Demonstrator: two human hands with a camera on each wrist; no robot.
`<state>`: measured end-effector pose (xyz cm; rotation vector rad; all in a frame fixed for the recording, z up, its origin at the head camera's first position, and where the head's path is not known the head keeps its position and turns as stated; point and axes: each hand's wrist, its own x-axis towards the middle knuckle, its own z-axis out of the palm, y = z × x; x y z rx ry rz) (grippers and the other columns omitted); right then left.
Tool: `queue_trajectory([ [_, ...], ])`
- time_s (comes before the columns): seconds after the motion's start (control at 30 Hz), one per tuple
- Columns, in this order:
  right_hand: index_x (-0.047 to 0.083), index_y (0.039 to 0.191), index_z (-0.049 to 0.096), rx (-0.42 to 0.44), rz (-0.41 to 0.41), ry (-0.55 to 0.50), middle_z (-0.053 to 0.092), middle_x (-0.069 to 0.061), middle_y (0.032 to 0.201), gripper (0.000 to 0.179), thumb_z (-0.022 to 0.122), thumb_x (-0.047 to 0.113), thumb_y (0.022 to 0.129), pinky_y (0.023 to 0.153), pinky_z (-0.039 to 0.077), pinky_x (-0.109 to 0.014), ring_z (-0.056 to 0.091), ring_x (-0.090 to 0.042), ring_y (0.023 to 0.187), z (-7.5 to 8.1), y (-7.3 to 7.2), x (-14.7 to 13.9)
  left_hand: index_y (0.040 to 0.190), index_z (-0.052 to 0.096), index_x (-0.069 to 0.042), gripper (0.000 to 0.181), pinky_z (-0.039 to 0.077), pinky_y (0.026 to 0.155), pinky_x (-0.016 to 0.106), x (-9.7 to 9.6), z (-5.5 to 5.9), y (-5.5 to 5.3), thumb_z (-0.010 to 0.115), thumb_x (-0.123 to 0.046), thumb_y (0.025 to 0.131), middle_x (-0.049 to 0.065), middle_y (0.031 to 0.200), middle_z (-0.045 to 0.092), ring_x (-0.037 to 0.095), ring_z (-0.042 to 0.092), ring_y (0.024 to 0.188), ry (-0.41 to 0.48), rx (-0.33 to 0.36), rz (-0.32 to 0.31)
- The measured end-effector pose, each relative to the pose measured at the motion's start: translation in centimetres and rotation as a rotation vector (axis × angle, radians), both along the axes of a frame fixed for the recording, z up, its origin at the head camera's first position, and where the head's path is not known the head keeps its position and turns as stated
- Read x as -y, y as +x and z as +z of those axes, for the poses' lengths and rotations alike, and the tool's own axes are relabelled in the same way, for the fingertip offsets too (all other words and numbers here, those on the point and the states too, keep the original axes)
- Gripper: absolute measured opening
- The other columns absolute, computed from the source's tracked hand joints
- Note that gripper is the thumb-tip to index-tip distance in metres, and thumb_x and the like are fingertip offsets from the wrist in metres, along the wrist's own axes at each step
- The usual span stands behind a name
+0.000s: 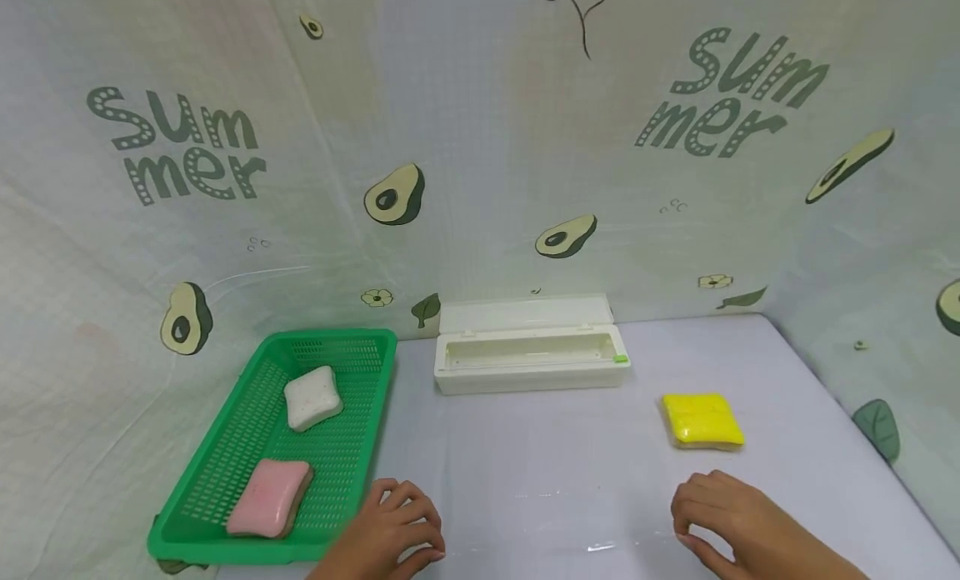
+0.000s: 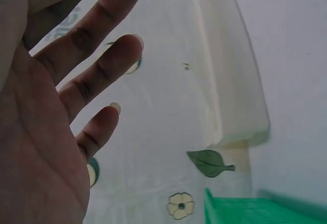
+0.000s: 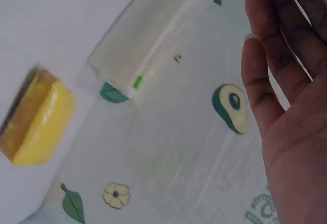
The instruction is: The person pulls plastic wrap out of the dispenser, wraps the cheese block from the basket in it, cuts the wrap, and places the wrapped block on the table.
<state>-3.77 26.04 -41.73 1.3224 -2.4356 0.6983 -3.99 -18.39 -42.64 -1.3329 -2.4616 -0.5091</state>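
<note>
In the head view my left hand (image 1: 390, 530) hovers beside the right front corner of a green basket (image 1: 382, 372), its fingers loosely bent around nothing. My right hand (image 1: 742, 522) is just in front of a yellow, wrapped square block (image 1: 701, 420) on the table, not touching it; its fingers are also relaxed and hold nothing. Inside the basket lie a white block (image 1: 312, 398) toward the back and a pink block (image 1: 270, 498) toward the front. Both wrist views show bare palms with slack fingers.
A long white box (image 1: 532, 378) stands against the back, its lid (image 1: 525, 316) raised and a green tab (image 1: 620, 358) at its right end. White cloth printed with avocados (image 1: 395, 195) hangs behind and along both sides of the pale table (image 1: 540, 455).
</note>
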Motion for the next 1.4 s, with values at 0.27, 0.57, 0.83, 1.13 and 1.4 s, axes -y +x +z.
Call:
queue_trajectory([
  [0.27, 0.032, 0.079, 0.055, 0.078, -0.013, 0.134, 0.044, 0.028, 0.081, 0.028, 0.077, 0.019, 0.070, 0.067, 0.038, -0.015, 0.040, 0.007, 0.072, -5.4, 0.0, 1.1, 0.075, 0.068, -0.031, 0.005, 0.031, 0.073, 0.027, -0.2, -4.9, -0.2, 0.074, -0.030, 0.077, -0.024, 0.075, 0.050, -0.003, 0.041, 0.079, -0.183, 0.158, 0.023],
  [0.57, 0.028, 0.075, 0.058, 0.073, 0.015, 0.118, 0.046, 0.024, 0.077, 0.028, 0.080, 0.015, 0.064, 0.063, 0.030, -0.007, 0.039, 0.006, 0.069, -9.6, -0.5, 1.6, 0.076, 0.070, -0.032, 0.007, 0.034, 0.072, 0.026, -0.6, -8.4, -0.5, 0.075, -0.030, 0.071, -0.022, 0.070, 0.054, -0.001, 0.039, 0.069, -0.282, 0.105, 0.081],
  [0.83, 0.024, 0.078, 0.065, 0.019, 0.013, 0.117, 0.053, 0.020, 0.078, 0.018, 0.078, 0.015, 0.069, 0.062, 0.033, -0.009, 0.043, 0.004, 0.069, -10.8, -0.7, 1.9, 0.071, 0.063, -0.030, 0.017, 0.036, 0.070, 0.028, -1.3, -9.7, -0.2, 0.079, -0.030, 0.066, -0.021, 0.065, 0.050, 0.000, 0.036, 0.063, -0.357, 0.071, 0.103],
  [1.13, 0.027, 0.075, 0.064, 0.038, -0.015, 0.103, 0.052, 0.022, 0.079, 0.026, 0.081, 0.013, 0.061, 0.062, 0.032, -0.007, 0.043, 0.006, 0.069, -11.1, -0.5, 1.9, 0.071, 0.066, -0.031, 0.014, 0.038, 0.070, 0.026, -1.2, -9.6, 0.0, 0.078, -0.035, 0.067, -0.019, 0.072, 0.048, 0.001, 0.039, 0.068, -0.377, 0.139, 0.123],
  [1.4, 0.028, 0.074, 0.066, 0.047, -0.025, 0.108, 0.052, 0.022, 0.080, 0.022, 0.081, 0.017, 0.063, 0.063, 0.033, -0.007, 0.044, 0.006, 0.071, -11.4, -0.5, 1.8, 0.087, 0.068, -0.028, 0.018, 0.036, 0.066, 0.021, 0.3, -8.1, -0.1, 0.074, -0.038, 0.073, -0.019, 0.075, 0.054, 0.000, 0.041, 0.069, -0.374, 0.218, 0.142],
])
